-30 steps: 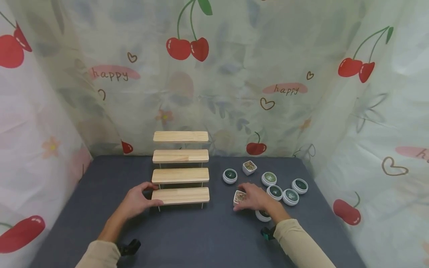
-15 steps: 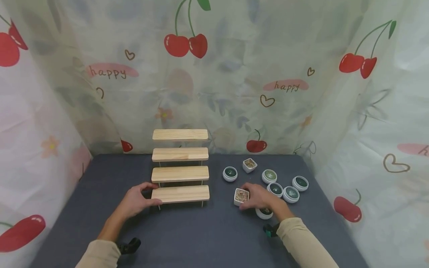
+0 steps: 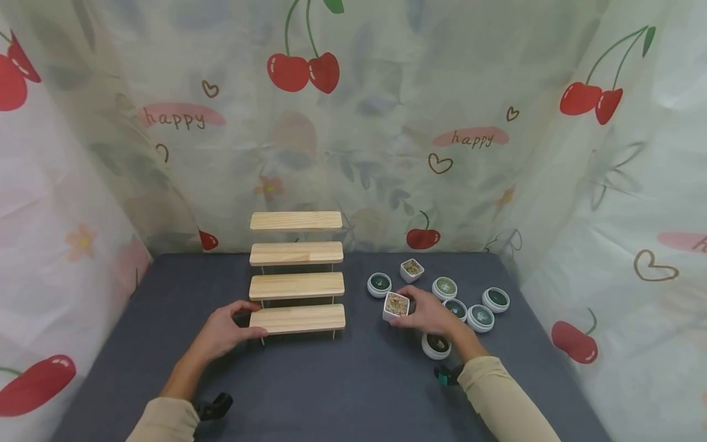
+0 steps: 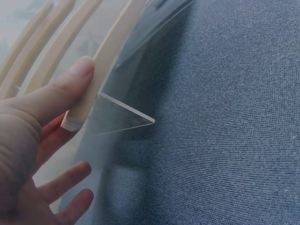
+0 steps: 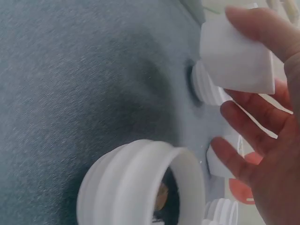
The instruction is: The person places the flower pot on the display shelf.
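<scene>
Square pot [image 3: 396, 305] lifted clear of the table [image 3: 353, 380] in the right hand [image 3: 428, 313] and carried away from the person: earlier left of the front jar [image 3: 434, 355] and slightly beyond it, now left and farther beyond. Front jar itself uncovered, where hand and wrist had overlapped it. Second jar [image 3: 458, 309], beyond and slightly right of the front one, now more hidden by the hand.

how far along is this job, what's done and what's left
Done: the stand is up, in four tiers.
In hand: the left hand grips the lowest shelf by its left end; the right hand holds a square pot.
Left: probably all the loading, since no pot is on the stand; a second square pot and six round jars are on the table.
</scene>
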The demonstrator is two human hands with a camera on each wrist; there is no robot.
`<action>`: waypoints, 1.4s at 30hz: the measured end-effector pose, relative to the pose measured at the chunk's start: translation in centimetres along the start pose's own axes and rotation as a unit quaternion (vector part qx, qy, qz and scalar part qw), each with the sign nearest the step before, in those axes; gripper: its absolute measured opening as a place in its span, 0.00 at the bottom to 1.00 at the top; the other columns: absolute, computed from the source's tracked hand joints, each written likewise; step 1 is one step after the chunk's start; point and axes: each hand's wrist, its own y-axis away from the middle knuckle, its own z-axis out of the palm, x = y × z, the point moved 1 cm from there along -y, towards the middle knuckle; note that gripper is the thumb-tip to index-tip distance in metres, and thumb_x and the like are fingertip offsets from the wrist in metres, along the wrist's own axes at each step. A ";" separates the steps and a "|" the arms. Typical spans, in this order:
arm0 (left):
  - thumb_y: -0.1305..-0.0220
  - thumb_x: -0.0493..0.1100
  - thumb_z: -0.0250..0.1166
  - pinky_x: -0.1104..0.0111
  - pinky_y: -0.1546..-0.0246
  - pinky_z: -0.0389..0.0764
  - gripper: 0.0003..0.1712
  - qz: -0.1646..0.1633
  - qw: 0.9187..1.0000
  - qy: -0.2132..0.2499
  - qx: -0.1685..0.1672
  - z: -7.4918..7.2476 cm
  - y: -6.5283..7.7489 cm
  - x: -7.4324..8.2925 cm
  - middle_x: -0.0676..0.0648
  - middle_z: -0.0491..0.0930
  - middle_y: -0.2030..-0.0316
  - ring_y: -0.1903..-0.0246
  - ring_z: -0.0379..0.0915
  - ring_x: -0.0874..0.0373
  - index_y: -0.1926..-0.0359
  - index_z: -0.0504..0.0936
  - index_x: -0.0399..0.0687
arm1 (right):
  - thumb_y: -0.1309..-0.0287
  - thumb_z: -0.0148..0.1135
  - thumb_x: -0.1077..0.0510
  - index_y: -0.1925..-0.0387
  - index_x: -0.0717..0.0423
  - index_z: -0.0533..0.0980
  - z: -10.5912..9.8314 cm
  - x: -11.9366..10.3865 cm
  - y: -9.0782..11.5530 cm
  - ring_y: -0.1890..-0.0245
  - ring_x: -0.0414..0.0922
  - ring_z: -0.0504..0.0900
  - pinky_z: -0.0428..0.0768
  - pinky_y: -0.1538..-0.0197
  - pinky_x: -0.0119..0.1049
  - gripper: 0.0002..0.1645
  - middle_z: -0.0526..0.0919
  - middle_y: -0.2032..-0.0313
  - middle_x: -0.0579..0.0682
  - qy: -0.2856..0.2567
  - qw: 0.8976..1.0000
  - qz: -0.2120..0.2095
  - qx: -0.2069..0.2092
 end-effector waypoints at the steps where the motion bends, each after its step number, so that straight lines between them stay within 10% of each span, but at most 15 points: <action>1: 0.54 0.64 0.81 0.45 0.41 0.73 0.40 0.000 1.000 0.002 0.000 0.0 0.0 0.0 0.39 0.81 0.40 0.37 0.73 0.39 0.43 0.82 0.50 | 0.53 0.81 0.41 0.41 0.51 0.75 -0.1 -0.2 -0.1 0.60 0.42 0.81 0.77 0.57 0.37 0.40 0.84 0.60 0.45 -0.009 1.000 0.000 0.003; 14: 0.54 0.63 0.81 0.50 0.47 0.76 0.40 -0.015 1.000 0.013 -0.009 0.0 0.1 0.2 0.40 0.81 0.40 0.40 0.75 0.41 0.43 0.81 0.49 | 0.48 0.79 0.47 0.39 0.55 0.71 -1.4 -3.8 -1.2 0.56 0.47 0.83 0.82 0.55 0.35 0.40 0.81 0.51 0.55 -0.111 0.993 -0.009 0.037; 42: 0.53 0.61 0.82 0.58 0.52 0.75 0.43 -0.036 0.999 0.035 -0.017 0.2 0.4 0.4 0.38 0.81 0.41 0.42 0.76 0.44 0.39 0.79 0.47 | 0.41 0.74 0.49 0.34 0.52 0.68 -3.8 -14.4 -7.7 0.53 0.50 0.80 0.79 0.53 0.39 0.37 0.79 0.48 0.54 -0.149 0.982 -0.090 0.073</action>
